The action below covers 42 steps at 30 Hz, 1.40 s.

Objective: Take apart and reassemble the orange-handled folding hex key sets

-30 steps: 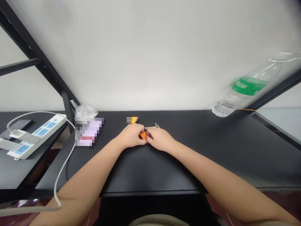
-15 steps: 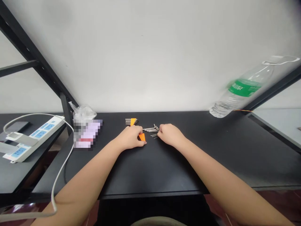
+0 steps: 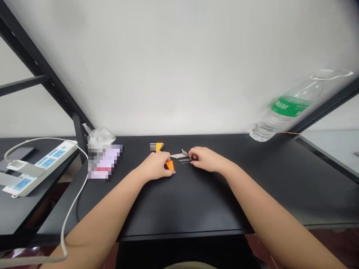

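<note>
My left hand (image 3: 156, 166) rests on the black table (image 3: 196, 198) with its fingers closed on a small orange holder (image 3: 169, 164). My right hand (image 3: 204, 158) lies just to the right of it, its fingertips pinched at the ends of several loose silver hex keys (image 3: 181, 155). Those keys lie in a small pile between my two hands. Farther back sits a second orange holder (image 3: 157, 146) with hex keys set in it; neither hand touches it.
A white power strip (image 3: 36, 167) with a grey cable lies on the left shelf. A crumpled clear bag (image 3: 98, 133) and a blurred packet (image 3: 103, 161) sit at the back left. A clear water bottle (image 3: 283, 112) with a green label leans at the back right.
My right hand has moved away from the orange holder to the right and now touches the loose hex keys. My left hand has stayed on the holder.
</note>
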{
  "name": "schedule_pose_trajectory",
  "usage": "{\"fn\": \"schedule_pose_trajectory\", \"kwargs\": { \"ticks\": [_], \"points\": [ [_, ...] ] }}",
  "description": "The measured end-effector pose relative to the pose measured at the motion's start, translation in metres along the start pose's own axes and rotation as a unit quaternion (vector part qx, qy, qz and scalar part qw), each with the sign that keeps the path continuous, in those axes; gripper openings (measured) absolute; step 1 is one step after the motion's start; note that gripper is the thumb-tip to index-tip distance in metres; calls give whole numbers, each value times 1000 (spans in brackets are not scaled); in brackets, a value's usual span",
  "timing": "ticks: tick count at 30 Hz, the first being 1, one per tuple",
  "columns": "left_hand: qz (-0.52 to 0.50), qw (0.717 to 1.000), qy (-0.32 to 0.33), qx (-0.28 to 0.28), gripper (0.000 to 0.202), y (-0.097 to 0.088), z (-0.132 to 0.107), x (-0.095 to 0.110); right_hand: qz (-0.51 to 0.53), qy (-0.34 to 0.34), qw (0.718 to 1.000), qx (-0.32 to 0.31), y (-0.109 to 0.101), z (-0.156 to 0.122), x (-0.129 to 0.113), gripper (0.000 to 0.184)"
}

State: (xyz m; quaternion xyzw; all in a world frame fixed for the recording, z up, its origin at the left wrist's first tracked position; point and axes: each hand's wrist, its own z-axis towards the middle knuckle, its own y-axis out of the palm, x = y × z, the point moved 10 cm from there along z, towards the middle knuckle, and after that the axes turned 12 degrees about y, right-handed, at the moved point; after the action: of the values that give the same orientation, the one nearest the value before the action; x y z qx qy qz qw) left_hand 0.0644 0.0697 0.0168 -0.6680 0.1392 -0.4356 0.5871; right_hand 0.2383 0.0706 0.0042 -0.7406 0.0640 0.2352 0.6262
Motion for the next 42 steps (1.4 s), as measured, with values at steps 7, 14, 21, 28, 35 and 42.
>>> {"fn": "schedule_pose_trajectory", "kwargs": {
  "ticks": [7, 14, 21, 28, 35, 42],
  "points": [
    [-5, 1000, 9, 2, 36, 0, 2, 1, 0, -32, 999, 30, 7, 11, -1, 39],
    [-11, 1000, 14, 10, 34, -1, 1, 2, -21, -41, 998, 33, 11, 17, -2, 32],
    [17, 999, 31, 36, 34, -7, 0, 0, -27, -48, 998, 5, 4, 4, 0, 27],
    [38, 997, 36, 55, 35, -11, -1, -5, -43, -35, 996, 74, -18, -2, 0, 24],
    [-12, 996, 14, 87, 37, -14, -1, -10, -113, -64, 989, 69, -4, 11, -18, 17],
    [-93, 983, 32, 154, 39, -18, 0, -16, -75, -37, 993, 81, -11, 16, -22, 5]
  ]
}}
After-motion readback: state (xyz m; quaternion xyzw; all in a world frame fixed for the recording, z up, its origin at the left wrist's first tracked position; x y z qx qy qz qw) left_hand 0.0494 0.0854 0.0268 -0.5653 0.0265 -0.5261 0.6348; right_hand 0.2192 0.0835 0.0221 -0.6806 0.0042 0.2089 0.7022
